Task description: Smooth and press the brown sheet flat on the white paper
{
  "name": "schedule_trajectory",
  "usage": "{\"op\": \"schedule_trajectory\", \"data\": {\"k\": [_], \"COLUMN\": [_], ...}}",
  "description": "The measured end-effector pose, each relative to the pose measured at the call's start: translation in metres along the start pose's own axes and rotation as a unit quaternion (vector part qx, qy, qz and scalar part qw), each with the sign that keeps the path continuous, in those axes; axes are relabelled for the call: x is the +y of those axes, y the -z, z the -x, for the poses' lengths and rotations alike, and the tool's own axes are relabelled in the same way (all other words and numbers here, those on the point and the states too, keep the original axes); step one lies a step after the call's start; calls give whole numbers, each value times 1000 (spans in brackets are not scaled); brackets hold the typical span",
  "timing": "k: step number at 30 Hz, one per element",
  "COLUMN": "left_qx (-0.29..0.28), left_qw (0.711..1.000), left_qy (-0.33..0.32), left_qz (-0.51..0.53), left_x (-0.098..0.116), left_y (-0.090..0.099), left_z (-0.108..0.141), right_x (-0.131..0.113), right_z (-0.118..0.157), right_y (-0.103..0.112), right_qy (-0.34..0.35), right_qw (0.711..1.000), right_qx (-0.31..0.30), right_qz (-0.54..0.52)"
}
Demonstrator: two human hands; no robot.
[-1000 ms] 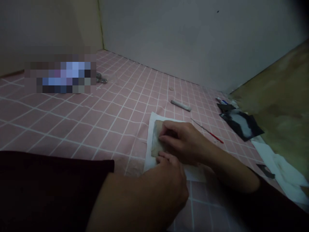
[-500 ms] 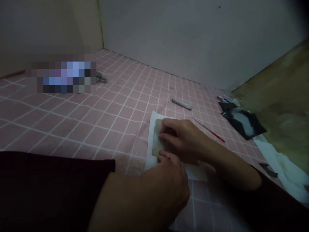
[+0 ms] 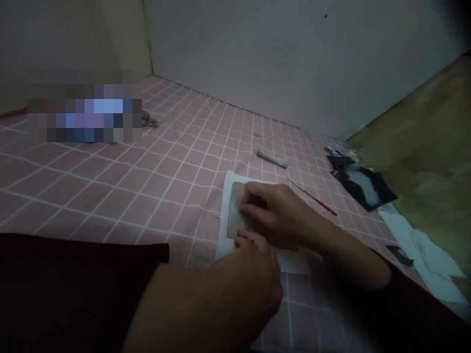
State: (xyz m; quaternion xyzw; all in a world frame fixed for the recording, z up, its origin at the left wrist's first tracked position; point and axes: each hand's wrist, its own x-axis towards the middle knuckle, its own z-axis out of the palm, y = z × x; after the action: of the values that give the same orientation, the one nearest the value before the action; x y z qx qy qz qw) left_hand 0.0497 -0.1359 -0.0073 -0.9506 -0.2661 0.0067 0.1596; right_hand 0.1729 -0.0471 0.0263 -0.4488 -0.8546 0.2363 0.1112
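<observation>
A thin greyish rectangular sheet [image 3: 234, 211] lies on a white paper [image 3: 222, 235] over the pink cloth. My left hand [image 3: 253, 269] bends over the lower part of the sheet, its curled fingertips pressed onto it near the lower edge. Just beyond it, my right hand [image 3: 275, 208] is closed in a pinch above the sheet's right side. Whatever sits between those right fingertips is too dark and small to make out. Both hands cover much of the sheet and of the paper.
Beyond the hands lie a grey tube-like stick [image 3: 272, 159] and a thin red-handled tool [image 3: 316, 198]. To the right are a black sheet with pale residue [image 3: 364, 186], white tissue [image 3: 423, 255] and a dark scrap [image 3: 400, 255]. Scissors [image 3: 150, 120] lie far left beside a blurred patch.
The whole view has shifted slightly, so things appear a little further left. Both hands keep nearly the same places on the sheet and the same closed poses.
</observation>
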Motion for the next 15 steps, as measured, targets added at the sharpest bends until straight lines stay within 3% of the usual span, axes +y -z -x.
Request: {"op": "schedule_trajectory", "data": {"k": [3, 8, 13, 15], "left_qx": [1, 12, 9, 8], "left_qw": [1000, 1000, 1000, 1000], "left_qy": [5, -7, -6, -7], "left_qz": [-9, -6, -16, -15], "left_x": [0, 0, -2, -3], "left_y": [-1, -3, -1, 0], "left_z": [-1, -2, -1, -1], "right_x": [3, 4, 3, 2], "right_z": [-4, -2, -4, -4], "right_y": [-2, 3, -5, -5], "right_qy": [15, -14, 7, 14], "right_qw": [998, 999, 995, 995], "right_qx": [65, -32, 91, 82], "right_qz": [2, 17, 39, 55]}}
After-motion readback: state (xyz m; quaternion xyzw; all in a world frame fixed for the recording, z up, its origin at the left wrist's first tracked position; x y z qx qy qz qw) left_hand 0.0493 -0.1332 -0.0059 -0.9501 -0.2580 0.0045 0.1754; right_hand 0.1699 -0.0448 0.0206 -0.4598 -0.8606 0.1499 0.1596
